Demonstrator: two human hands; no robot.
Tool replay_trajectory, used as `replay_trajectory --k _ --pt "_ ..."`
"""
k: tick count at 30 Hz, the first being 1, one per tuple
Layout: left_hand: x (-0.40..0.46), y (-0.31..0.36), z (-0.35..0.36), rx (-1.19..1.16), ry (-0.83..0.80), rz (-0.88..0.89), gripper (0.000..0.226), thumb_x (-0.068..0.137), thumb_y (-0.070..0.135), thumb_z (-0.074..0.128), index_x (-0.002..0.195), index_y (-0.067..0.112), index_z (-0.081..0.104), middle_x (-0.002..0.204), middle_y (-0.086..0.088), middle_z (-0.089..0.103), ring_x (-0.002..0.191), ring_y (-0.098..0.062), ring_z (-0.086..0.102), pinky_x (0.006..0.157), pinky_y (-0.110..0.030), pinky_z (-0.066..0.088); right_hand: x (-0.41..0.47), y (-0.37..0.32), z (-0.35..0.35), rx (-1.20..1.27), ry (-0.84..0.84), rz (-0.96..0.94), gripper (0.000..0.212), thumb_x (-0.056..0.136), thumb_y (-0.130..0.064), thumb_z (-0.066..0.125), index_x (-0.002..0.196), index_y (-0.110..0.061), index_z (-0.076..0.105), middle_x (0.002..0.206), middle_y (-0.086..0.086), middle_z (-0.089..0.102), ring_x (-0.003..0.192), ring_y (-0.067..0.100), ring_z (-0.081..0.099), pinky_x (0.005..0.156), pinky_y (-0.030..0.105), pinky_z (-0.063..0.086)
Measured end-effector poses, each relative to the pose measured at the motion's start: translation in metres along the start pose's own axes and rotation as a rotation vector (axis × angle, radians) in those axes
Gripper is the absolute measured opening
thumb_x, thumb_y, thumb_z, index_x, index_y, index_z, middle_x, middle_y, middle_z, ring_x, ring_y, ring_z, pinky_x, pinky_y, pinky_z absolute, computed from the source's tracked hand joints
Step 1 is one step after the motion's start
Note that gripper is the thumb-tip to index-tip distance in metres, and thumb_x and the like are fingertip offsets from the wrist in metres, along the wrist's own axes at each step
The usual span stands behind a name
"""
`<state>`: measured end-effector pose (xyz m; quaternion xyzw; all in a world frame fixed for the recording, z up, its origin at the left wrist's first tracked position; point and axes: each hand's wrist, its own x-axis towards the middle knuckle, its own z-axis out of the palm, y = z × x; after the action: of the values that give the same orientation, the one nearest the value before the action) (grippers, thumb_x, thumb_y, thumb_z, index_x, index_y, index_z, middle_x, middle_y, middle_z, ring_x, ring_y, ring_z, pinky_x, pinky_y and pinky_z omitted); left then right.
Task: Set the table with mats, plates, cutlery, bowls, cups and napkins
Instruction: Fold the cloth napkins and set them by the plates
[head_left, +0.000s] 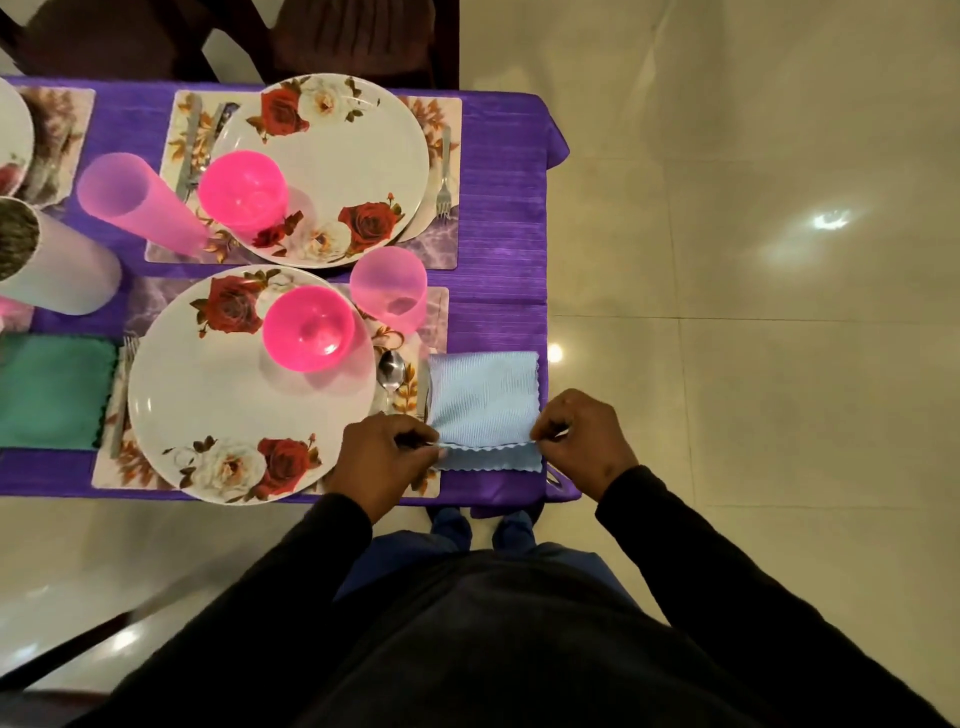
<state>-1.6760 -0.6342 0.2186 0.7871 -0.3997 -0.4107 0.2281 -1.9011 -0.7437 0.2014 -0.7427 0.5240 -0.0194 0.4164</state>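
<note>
Ribbed cloth napkin (483, 400), seemingly matt

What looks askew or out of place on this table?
Little stands out. The blue napkin is mid-fold: both hands, left and right, pinch its near edge. It overhangs the mat's right edge onto the cloth. Nothing looks spilled or broken.

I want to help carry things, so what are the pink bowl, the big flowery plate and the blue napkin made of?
The pink bowl looks like see-through plastic: light glows through it. The plate seems glazed ceramic or melamine; it is glossy white with printed roses, and the picture cannot settle which. The blue napkin is soft ribbed cloth with a wavy edge, folding between both hands.
</note>
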Motion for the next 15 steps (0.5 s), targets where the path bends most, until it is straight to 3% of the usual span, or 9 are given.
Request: replay_trajectory --k 2,4,6,8,11,15 --pt "-0.002 -0.010 0.009 -0.116 -0.013 -0.118 0.007 0.082 0.020 0.082 0.083 0.015 0.077 0.065 0.005 0.073 0.061 -0.011 0.070 0.063 -0.016 0.055 -0.001 0.006 0.014 -0.055 -0.064 0.016 0.013 0.077 0.002 0.074 0.081 -0.010 0.076 0.094 0.002 0.062 0.083 0.015 0.062 0.068 0.002 0.041" --pt "-0.002 -0.018 0.018 -0.188 0.005 -0.198 0.003 0.084 0.015 0.080 0.083 0.013 0.077 0.069 0.000 0.074 0.059 -0.014 0.068 0.063 -0.024 0.057 -0.001 0.010 0.025 -0.094 -0.103 0.031 0.012 0.078 0.001 0.074 0.085 -0.008 0.078 0.099 0.005 0.062 0.089 0.017 0.062 0.076 0.011 0.046" --pt "-0.001 -0.023 0.024 -0.224 0.024 -0.251 0.004 0.084 0.009 0.079 0.085 0.011 0.075 0.072 -0.004 0.074 0.058 -0.014 0.065 0.061 -0.024 0.057 -0.001 0.011 0.032 -0.116 -0.099 0.041 0.011 0.081 -0.001 0.073 0.088 -0.008 0.078 0.102 0.005 0.060 0.091 0.017 0.060 0.080 0.019 0.047" --pt "0.001 -0.024 0.027 -0.264 0.039 -0.292 0.007 0.084 0.006 0.078 0.088 0.008 0.073 0.074 -0.009 0.074 0.057 -0.012 0.065 0.060 -0.024 0.059 -0.001 0.011 0.035 -0.123 -0.087 0.043 0.010 0.082 -0.002 0.072 0.088 -0.009 0.077 0.103 0.004 0.058 0.090 0.015 0.058 0.080 0.018 0.045" --pt "0.003 -0.024 0.029 -0.262 0.052 -0.298 0.010 0.082 0.005 0.079 0.087 0.008 0.071 0.076 -0.011 0.074 0.060 -0.015 0.066 0.063 -0.029 0.061 -0.001 0.010 0.035 -0.132 -0.088 0.040 0.009 0.083 -0.002 0.071 0.087 -0.010 0.075 0.103 0.003 0.057 0.090 0.015 0.057 0.081 0.020 0.047" --pt "0.003 -0.025 0.030 -0.214 0.024 -0.248 0.011 0.080 0.007 0.081 0.084 0.010 0.071 0.071 -0.006 0.073 0.058 -0.013 0.065 0.060 -0.024 0.058 -0.006 0.014 0.034 -0.191 -0.101 0.036 0.009 0.086 -0.006 0.067 0.090 -0.011 0.074 0.100 -0.002 0.050 0.088 0.012 0.050 0.078 0.019 0.039"
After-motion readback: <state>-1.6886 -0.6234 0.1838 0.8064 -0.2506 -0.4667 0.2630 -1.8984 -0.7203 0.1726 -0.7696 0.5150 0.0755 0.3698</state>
